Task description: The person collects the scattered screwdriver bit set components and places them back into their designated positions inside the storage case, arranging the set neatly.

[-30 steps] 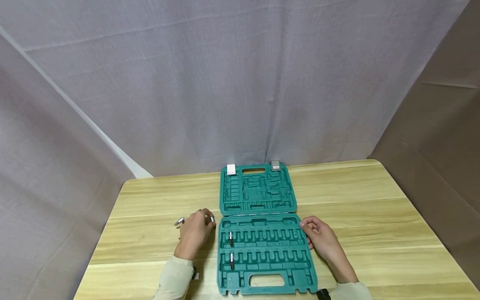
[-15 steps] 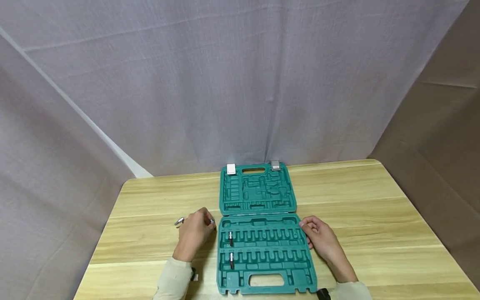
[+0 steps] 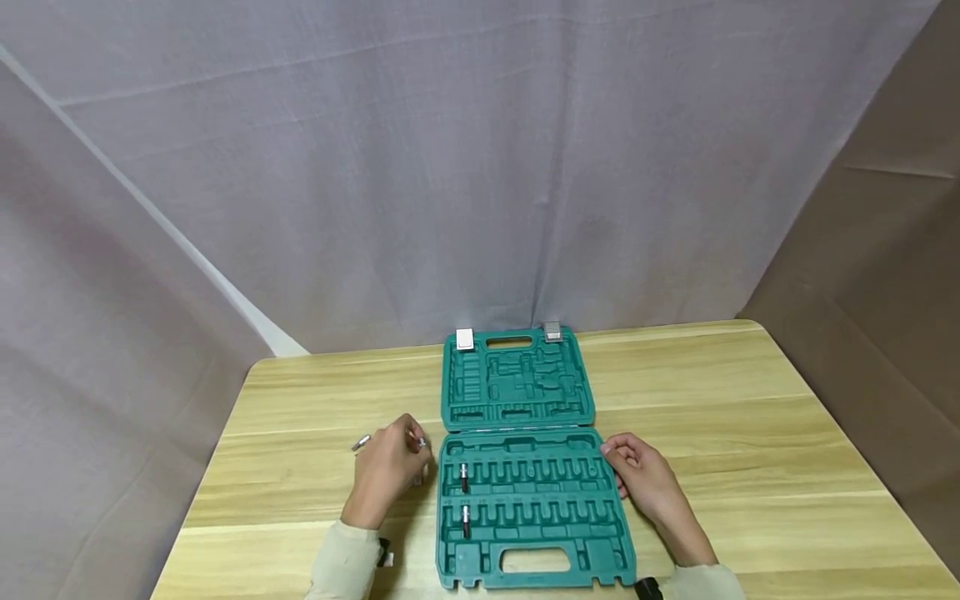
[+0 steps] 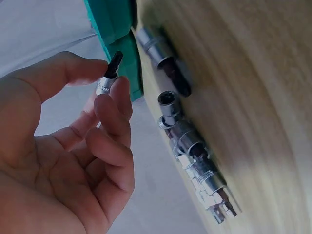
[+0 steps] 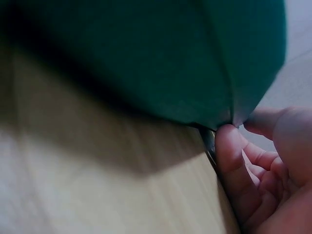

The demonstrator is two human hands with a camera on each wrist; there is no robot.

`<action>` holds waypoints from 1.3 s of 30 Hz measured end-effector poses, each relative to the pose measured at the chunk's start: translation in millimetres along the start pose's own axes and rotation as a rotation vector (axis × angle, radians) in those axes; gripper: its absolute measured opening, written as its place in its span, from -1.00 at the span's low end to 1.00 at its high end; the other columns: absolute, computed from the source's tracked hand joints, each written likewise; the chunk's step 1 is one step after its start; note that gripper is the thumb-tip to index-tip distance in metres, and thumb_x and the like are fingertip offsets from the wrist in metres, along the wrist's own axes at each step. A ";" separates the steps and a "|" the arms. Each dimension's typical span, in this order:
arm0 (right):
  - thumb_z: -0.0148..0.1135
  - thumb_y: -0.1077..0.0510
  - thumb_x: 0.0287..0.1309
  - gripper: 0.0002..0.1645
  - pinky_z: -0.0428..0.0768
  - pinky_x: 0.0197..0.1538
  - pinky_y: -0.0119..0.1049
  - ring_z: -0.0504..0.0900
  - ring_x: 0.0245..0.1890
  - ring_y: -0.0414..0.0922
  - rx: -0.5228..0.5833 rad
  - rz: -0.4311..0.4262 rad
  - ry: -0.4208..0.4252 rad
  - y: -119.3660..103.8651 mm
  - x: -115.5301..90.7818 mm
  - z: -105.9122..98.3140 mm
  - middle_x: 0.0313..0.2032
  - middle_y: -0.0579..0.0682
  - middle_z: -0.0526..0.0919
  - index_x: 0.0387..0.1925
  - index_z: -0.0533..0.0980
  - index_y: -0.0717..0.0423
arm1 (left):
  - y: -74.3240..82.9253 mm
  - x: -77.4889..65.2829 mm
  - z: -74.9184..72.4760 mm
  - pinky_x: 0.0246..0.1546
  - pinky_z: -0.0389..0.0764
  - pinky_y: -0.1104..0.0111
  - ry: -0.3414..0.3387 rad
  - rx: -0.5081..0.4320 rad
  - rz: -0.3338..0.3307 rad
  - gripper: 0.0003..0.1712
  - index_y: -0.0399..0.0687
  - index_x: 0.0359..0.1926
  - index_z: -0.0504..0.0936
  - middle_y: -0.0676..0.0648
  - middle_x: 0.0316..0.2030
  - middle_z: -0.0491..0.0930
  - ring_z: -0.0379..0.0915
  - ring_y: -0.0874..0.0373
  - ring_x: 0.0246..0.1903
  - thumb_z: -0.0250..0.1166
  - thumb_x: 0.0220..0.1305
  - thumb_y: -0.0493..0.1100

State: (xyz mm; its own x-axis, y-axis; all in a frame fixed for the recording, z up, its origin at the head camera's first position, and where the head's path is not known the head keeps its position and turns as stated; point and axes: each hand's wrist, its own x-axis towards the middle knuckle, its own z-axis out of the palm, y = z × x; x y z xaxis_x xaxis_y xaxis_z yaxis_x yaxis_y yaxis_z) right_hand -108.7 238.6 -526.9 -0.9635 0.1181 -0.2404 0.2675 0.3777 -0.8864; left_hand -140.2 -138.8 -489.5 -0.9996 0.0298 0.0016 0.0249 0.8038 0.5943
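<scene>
My left hand (image 3: 386, 467) is over the table just left of the green tool case (image 3: 536, 581). Between thumb and fingertips it pinches a bit socket (image 4: 113, 68), silver at the base with a dark tip, tip upward in the left wrist view. Two similar bit sockets sit in the case's left slots, an upper one (image 3: 463, 477) and a lower one (image 3: 466, 521). At the case's right edge, near the hinge, my right hand (image 3: 643, 479) pinches the rim between thumb and finger; the right wrist view shows the fingertips on the green wall (image 5: 170, 63).
Beside the left hand, one loose bit socket (image 4: 163, 58) lies apart from a cluster of several more (image 4: 195, 158) on the wooden table (image 3: 750, 450). The open lid (image 3: 517, 421) lies back toward the grey curtain (image 3: 420, 208) and carries two metal latches.
The left hand shifts very slightly and turns the pinched bit socket a little in its fingertips. The right hand keeps its place on the case; the head view moves minutely.
</scene>
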 end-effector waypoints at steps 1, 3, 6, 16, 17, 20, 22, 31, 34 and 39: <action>0.20 0.06 0.57 -0.66 0.63 -0.45 -0.31 0.54 -0.53 -0.17 0.002 0.000 0.002 -0.1 -0.1 -0.2 -0.39 -0.01 0.57 0.07 0.52 0.28 | 0.7 -0.5 -0.9 -0.68 0.43 0.33 0.004 -0.003 0.005 -0.83 -0.03 -0.33 0.60 0.06 -0.52 0.66 0.44 0.25 -0.66 0.45 0.13 -0.28; 0.20 0.06 0.57 -0.66 0.63 -0.45 -0.32 0.54 -0.54 -0.17 0.006 0.001 0.004 -0.5 -0.4 -0.4 -0.38 -0.01 0.57 0.07 0.52 0.28 | 1.9 -1.4 -2.3 -0.68 0.42 0.33 0.012 -0.003 0.014 -0.83 -0.03 -0.32 0.60 0.07 -0.52 0.66 0.44 0.26 -0.65 0.44 0.11 -0.28; 0.19 0.07 0.57 -0.67 0.62 -0.46 -0.32 0.54 -0.54 -0.17 0.004 0.002 0.008 -1.1 -1.1 -0.3 -0.38 0.00 0.57 0.07 0.52 0.28 | 3.4 -3.1 -4.8 -0.67 0.42 0.33 0.020 -0.003 0.019 -0.83 -0.02 -0.30 0.60 0.07 -0.52 0.65 0.44 0.26 -0.64 0.43 0.09 -0.27; 0.17 0.07 0.58 -0.68 0.64 -0.44 -0.31 0.56 -0.53 -0.16 -0.012 0.008 0.004 0.4 -2.6 1.2 -0.38 0.00 0.58 0.06 0.53 0.28 | 11.4 -15.5 -14.4 -0.53 0.50 0.35 0.016 -0.076 0.059 -0.80 -0.08 -0.23 0.60 0.05 -0.48 0.64 0.49 0.27 -0.55 0.41 0.13 -0.34; 0.17 0.07 0.58 -0.68 0.64 -0.44 -0.31 0.56 -0.53 -0.16 -0.012 0.004 0.005 0.5 -2.4 1.1 -0.38 0.00 0.59 0.06 0.53 0.29 | 12.3 -17.0 -15.2 -0.52 0.51 0.35 0.017 -0.085 0.066 -0.79 -0.09 -0.22 0.59 0.04 -0.48 0.64 0.49 0.27 -0.54 0.40 0.13 -0.35; 0.17 0.08 0.58 -0.68 0.64 -0.44 -0.31 0.56 -0.53 -0.16 -0.011 -0.002 0.004 0.2 -1.3 0.8 -0.38 0.00 0.59 0.06 0.53 0.28 | 14.2 -21.3 -16.8 -0.49 0.51 0.38 0.017 -0.122 0.078 -0.79 -0.09 -0.22 0.59 0.07 -0.48 0.62 0.49 0.29 -0.53 0.39 0.12 -0.37; 0.16 0.08 0.59 -0.69 0.64 -0.43 -0.31 0.56 -0.53 -0.16 -0.013 -0.001 0.002 -0.1 -0.4 0.4 -0.38 -0.01 0.59 0.06 0.54 0.28 | 14.8 -23.6 -16.2 -0.48 0.51 0.41 0.009 -0.156 0.085 -0.79 -0.09 -0.22 0.60 0.09 -0.49 0.60 0.47 0.29 -0.51 0.36 0.11 -0.38; 0.13 0.11 0.60 -0.70 0.64 -0.42 -0.32 0.56 -0.51 -0.17 -0.014 0.008 0.002 -0.9 0.7 0.0 -0.37 -0.01 0.58 0.08 0.53 0.29 | 14.2 -24.9 -3.6 -0.29 0.64 0.43 -0.082 -0.411 0.165 -0.82 -0.27 -0.15 0.67 0.02 -0.38 0.63 0.52 0.24 -0.39 0.42 0.21 -0.42; 0.13 0.11 0.60 -0.71 0.64 -0.43 -0.32 0.56 -0.52 -0.16 -0.013 0.006 0.003 -0.1 0.8 0.4 -0.38 -0.01 0.59 0.08 0.53 0.29 | 13.5 -24.9 -0.2 -0.26 0.65 0.40 -0.113 -0.445 0.173 -0.84 -0.24 -0.15 0.68 0.02 -0.36 0.65 0.54 0.23 -0.37 0.44 0.26 -0.38; 0.13 0.10 0.60 -0.70 0.65 -0.43 -0.31 0.56 -0.52 -0.16 -0.019 0.008 0.002 0.4 0.4 0.1 -0.38 -0.01 0.58 0.08 0.53 0.28 | 12.9 -26.0 4.7 -0.28 0.64 0.40 -0.144 -0.493 0.158 -0.85 -0.22 -0.14 0.69 0.02 -0.34 0.66 0.57 0.20 -0.36 0.43 0.28 -0.39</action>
State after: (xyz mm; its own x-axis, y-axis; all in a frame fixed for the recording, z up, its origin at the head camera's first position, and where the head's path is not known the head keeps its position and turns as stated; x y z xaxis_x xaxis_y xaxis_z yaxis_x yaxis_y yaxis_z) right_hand -109.0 238.7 -527.4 -0.9613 0.1230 -0.2466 0.2753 0.3937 -0.8770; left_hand -113.8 -126.4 -485.6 -0.9710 0.2369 0.0319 0.1297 0.4100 0.9028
